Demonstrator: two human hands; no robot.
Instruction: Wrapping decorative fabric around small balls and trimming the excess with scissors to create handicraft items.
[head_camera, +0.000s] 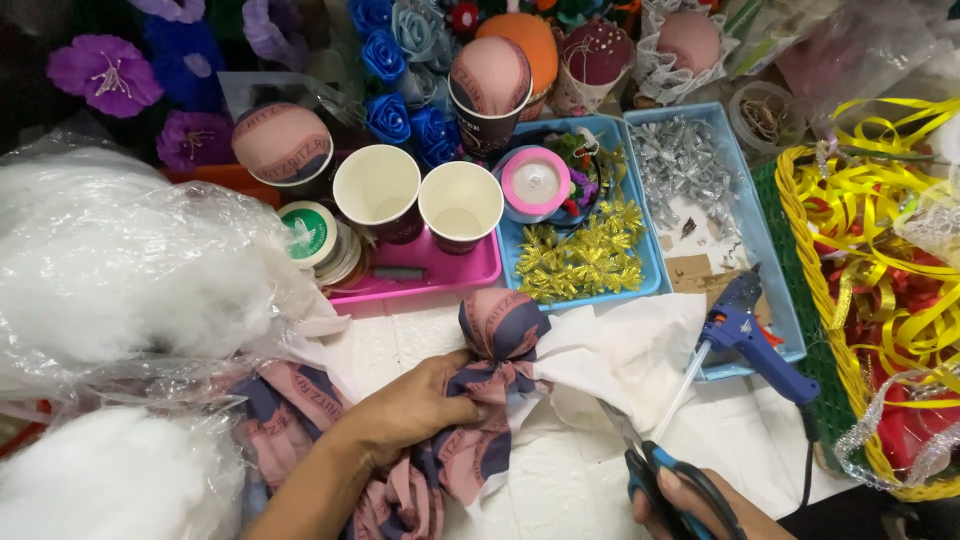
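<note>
Right hand: at the near edge we see our right hand (690, 510), fingers closed through the blue and black handles of the scissors (665, 480); the blades point far and left toward the white cloth (620, 360), though the tips are hard to make out.
Left hand: our left hand (415, 410) comes in from the near left, fingers wrapped tight around the gathered neck of the cloth bundle (495, 385).
Bundle: its stuffed round head, pink and navy printed fabric, stands just beyond our fingers; the loose tails hang toward us under the palm and lie on the white table (560, 480).
Glue gun: a blue glue gun (745, 335) rests right of the bundle, its clear glue stick slanting toward the scissors.
Stuffing: at the left we see clear plastic bags of white stuffing (110, 270), touching the spread fabric.
Pink tray: beyond the bundle, a pink tray (440, 280) holds two open paper cups (420, 195) and a round white lid with a green label (308, 232).
Blue trays: to the right, one blue tray (580, 215) holds gold tinsel sprigs and a pink-edged ribbon roll; the other blue tray (700, 190) holds silver bows and scraps of brown card.
Basket: at the far right, a yellow woven basket (840, 340) holds yellow and red ribbon.
Far row: finished fabric balls sit in dark cups (490, 95), with blue and purple cloth flowers (110, 75) behind.
</note>
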